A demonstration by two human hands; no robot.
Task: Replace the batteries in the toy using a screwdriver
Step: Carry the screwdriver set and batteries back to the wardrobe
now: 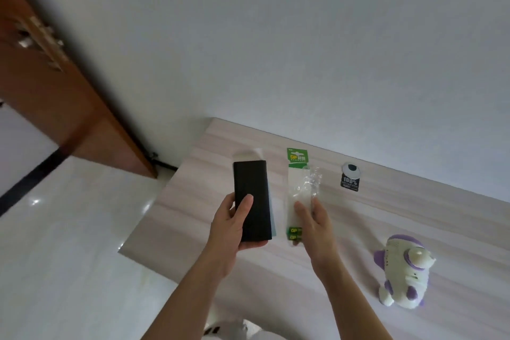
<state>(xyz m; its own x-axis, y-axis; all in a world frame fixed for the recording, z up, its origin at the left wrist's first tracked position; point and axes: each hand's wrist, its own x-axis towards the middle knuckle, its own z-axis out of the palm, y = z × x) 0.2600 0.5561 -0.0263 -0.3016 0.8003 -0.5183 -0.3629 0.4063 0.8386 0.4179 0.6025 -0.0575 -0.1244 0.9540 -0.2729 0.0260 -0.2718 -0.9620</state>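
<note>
White wall (276, 36) behind, brown door (55, 91) at left. Pale wood-grain worktop (193, 201) carries the things.

Left grip (230, 229) grasps a black case (252, 190) at its near end, thumb across the top face, far end raised above the worktop. No screwdriver visible; the case probably holds it.

Right grip (314, 226) grasps the near end of the battery pack (299, 182), fingers laid over it. Green cells show just beside the fingers. The pack's clear plastic looks crumpled and partly torn.

Toy (404, 270), white with purple, lies on the worktop well to the right, untouched. Small black tag (350, 178) sits near the wall.

Step judged: laying out supplies, toy not yet opened.

Method notes:
- Put the case flat on the worktop before opening it, so nothing spills.
- Leave the cells in the pack until the toy's cover is off.
- Bring the toy between the grips, screw side up. That side is not visible from here.
</note>
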